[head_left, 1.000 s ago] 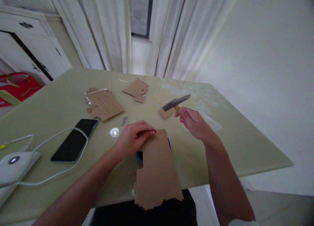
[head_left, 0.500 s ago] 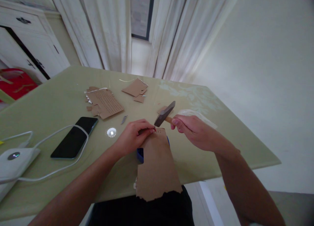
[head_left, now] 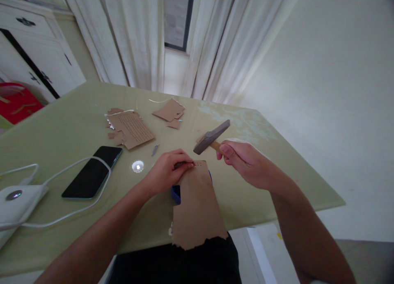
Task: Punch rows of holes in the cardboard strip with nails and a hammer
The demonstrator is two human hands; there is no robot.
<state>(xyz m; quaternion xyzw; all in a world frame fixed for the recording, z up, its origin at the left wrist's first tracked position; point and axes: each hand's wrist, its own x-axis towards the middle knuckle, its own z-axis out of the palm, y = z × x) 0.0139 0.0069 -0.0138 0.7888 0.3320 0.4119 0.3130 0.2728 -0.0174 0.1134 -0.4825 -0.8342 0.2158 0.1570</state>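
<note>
My right hand (head_left: pixel 241 159) is closed around the wooden handle of a hammer (head_left: pixel 212 137). Its grey metal head hangs in the air just above the far edge of a piece of brown cardboard (head_left: pixel 198 206). At that edge my left hand (head_left: pixel 170 169) is closed, thumb and fingertips pinching a small thin nail-like piece (head_left: pixel 193 163), mostly hidden by the fingers. Short rows of small holes dot the cardboard beside the fingertips. Under the cardboard lies a blue object (head_left: pixel 175 195), largely covered. The cardboard's torn near end juts over the table edge above my lap.
A perforated cardboard stack (head_left: pixel 132 130) and cardboard scraps (head_left: pixel 169 111) lie farther back on the table (head_left: pixel 246 210). A small metallic piece (head_left: pixel 155 150) lies nearer. To the left are a phone (head_left: pixel 92 173), a white cable (head_left: pixel 76 211) and a white power strip (head_left: pixel 21 206).
The hammer head has risen a little and swung right, away from my left fingertips. My left hand and the cardboard keep nearly the same place.
</note>
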